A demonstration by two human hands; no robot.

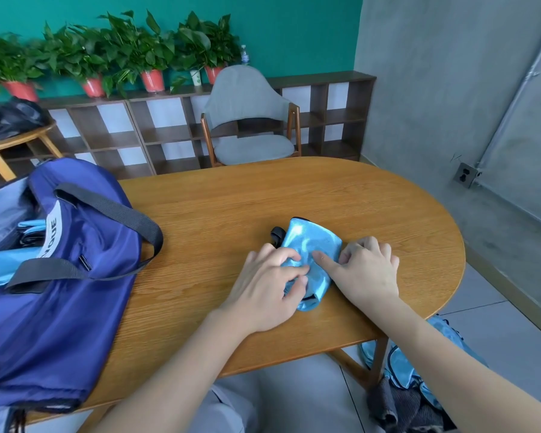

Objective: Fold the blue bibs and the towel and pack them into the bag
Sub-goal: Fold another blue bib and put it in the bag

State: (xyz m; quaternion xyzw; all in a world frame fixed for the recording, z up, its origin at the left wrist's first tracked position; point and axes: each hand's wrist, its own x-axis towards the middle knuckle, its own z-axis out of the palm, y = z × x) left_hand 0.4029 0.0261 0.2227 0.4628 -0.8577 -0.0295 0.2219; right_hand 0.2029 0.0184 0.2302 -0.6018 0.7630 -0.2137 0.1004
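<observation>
A shiny light-blue bib [316, 245], folded small with a black strap poking out at its far left, lies on the wooden table [219, 214]. My left hand [269, 282] grips its near left edge with curled fingers. My right hand [363, 267] rests on the bib's right side, its index finger pressing the fabric. A dark blue bag [75, 276] with black handles stands open at the left; folded light-blue bibs [10, 264] show inside it. More light-blue bibs [403, 367] and a grey towel [391, 404] lie low at the right, beside my lap.
A grey chair [247, 120] stands behind the table, in front of a low brown shelf [325, 114] that carries potted plants [150, 51]. A second small table with a black bag [10, 117] is at the far left. A grey wall is on the right.
</observation>
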